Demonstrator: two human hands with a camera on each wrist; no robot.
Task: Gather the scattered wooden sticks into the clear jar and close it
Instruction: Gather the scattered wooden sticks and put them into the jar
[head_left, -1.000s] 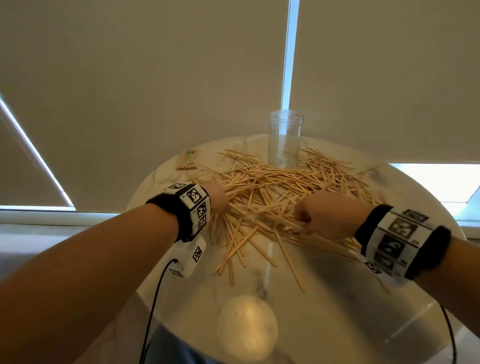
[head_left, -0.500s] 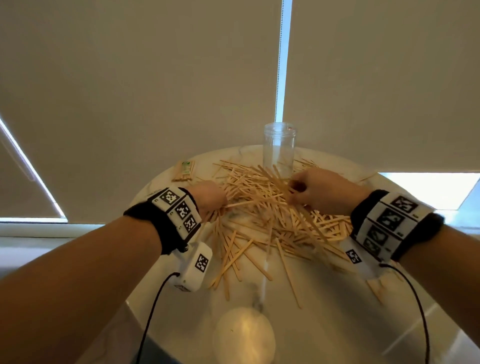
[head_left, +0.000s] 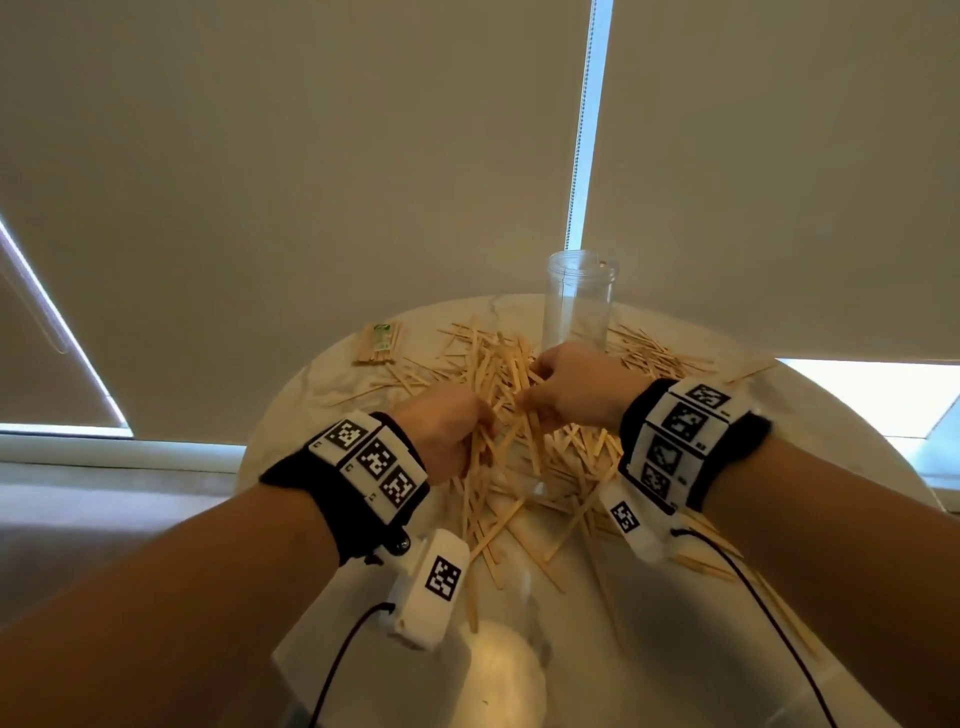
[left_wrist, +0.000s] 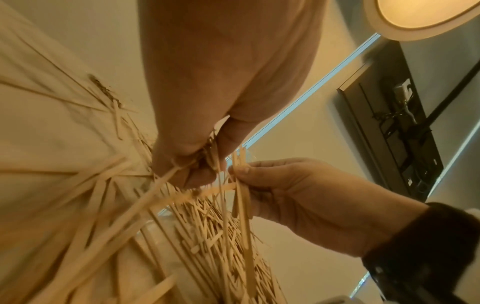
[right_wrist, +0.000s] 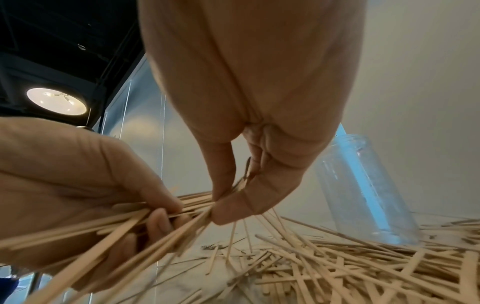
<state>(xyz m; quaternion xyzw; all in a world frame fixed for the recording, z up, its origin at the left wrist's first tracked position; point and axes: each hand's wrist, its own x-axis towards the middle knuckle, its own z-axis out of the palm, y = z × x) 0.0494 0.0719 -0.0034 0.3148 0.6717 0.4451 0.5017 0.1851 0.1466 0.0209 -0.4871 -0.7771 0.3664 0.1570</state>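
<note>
Both forearms reached over the round marble table (head_left: 810, 426), meeting above the heap of wooden sticks (head_left: 566, 457). The left hand (head_left: 447, 431) gripped a bundle of sticks; the right hand (head_left: 566, 384), touching that bundle, pinched a few more between thumb and fingers. The clear jar (head_left: 579, 301) stood upright, lidless, just behind.

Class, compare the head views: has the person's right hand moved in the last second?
Yes. The right hand has travelled away from the person, toward the clear jar, and now sits just before its base.
</note>
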